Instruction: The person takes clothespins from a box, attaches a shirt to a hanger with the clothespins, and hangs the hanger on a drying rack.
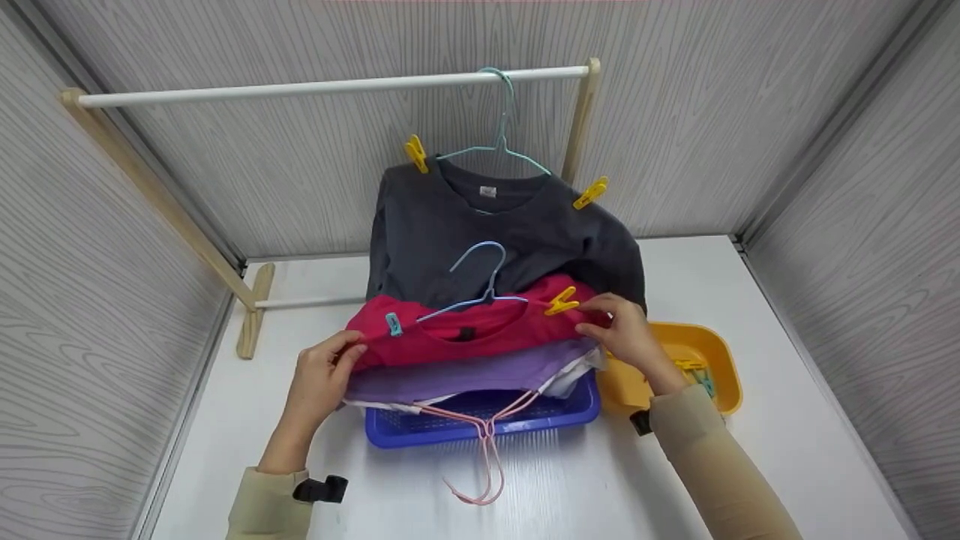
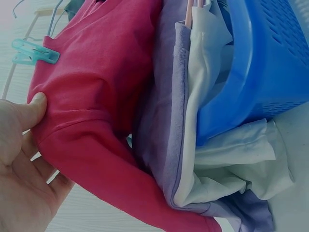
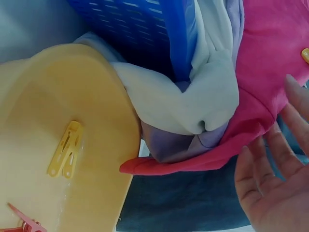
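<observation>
A red shirt (image 1: 420, 345) lies over a lilac garment (image 1: 465, 379), with a blue hanger (image 1: 489, 289) in its neckline. My left hand (image 1: 319, 379) pinches its left shoulder, thumb (image 2: 37, 108) in front and fingers behind. A teal clothespin (image 1: 394, 324) grips the fabric just above that hand. On the other shoulder sits a yellow clothespin (image 1: 561, 301). My right hand (image 1: 626, 337) is beside this shoulder, its fingers loosely extended at the fabric's edge, as the right wrist view shows.
Behind, a dark grey shirt (image 1: 442, 240) hangs by a green hanger (image 1: 502, 142) from the rack's white rail (image 1: 300, 88), with yellow clothespins. Below the red shirt are a blue basket (image 1: 480, 431), white fabric (image 3: 207, 92) and pink hangers (image 1: 487, 450). A yellow bin (image 1: 731, 367) with clothespins stands right.
</observation>
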The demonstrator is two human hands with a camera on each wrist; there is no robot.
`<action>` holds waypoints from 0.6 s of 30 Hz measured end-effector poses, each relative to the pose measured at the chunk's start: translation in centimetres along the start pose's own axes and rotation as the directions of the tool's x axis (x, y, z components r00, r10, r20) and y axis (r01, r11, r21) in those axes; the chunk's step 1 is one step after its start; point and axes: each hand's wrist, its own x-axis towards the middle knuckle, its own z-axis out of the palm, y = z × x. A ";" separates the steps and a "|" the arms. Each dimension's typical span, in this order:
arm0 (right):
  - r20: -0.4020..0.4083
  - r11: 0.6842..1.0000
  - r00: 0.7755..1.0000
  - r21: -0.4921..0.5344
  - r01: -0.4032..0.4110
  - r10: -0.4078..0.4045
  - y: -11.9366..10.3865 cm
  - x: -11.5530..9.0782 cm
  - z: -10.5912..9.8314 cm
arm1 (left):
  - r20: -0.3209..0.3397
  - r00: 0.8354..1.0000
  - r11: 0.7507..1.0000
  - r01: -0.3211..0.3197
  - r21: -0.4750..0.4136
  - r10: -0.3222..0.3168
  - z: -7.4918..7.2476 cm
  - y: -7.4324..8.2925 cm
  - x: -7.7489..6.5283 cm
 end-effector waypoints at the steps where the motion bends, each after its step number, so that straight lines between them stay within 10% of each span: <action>1: 0.001 1.000 1.000 -0.001 -0.005 0.005 0.0 0.0 0.0 | -0.001 1.000 1.000 -0.002 -0.001 0.002 0.0 0.0 0.0; 18: -0.025 1.000 1.000 -0.027 -0.006 0.005 0.3 0.5 0.4 | 0.040 0.999 1.000 0.024 0.012 -0.025 -0.2 0.2 0.0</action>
